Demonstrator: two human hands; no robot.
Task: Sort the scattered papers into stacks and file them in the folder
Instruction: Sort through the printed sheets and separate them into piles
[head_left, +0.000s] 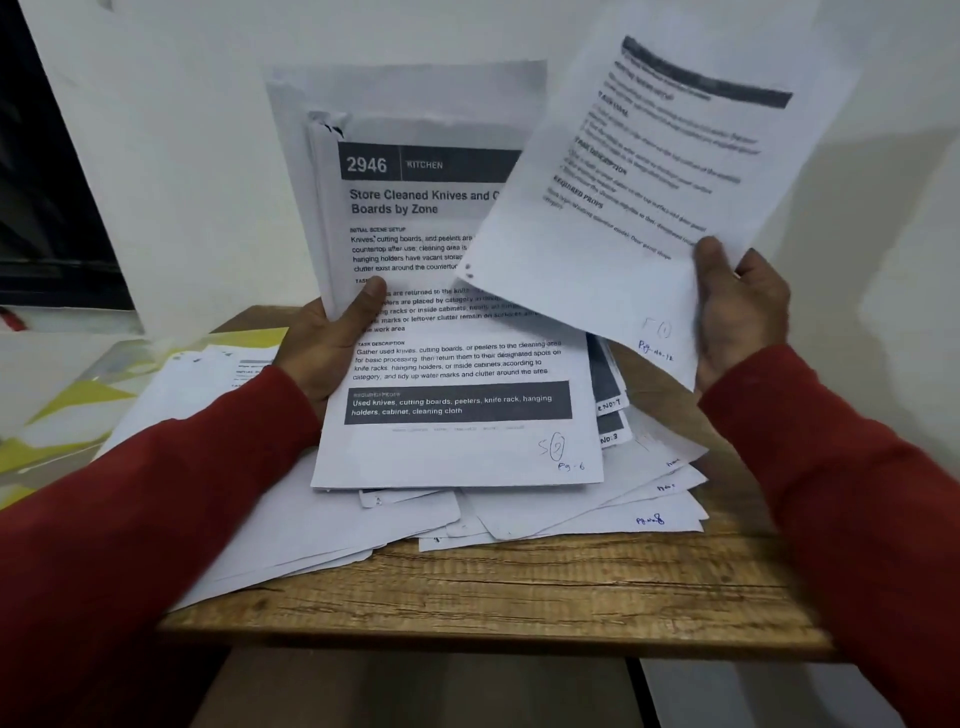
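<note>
Papers being sorted over a wooden desk.
A stack of printed sheets (441, 312), topped by page "2946 KITCHEN", is being gripped by the left hand (332, 338) above the scattered papers (571, 504); a single sheet (634, 182) is being pinched by the right hand (737, 312); a yellow folder (78, 400) is lying at the desk (519, 587) left edge.

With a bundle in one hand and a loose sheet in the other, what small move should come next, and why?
Probably lay the single sheet held by the right hand onto a stack. The left hand grips a bundle of papers fronted by page 6, and the sheet's handwritten mark looks different. Many loose papers lie unsorted on the wooden table.
</note>
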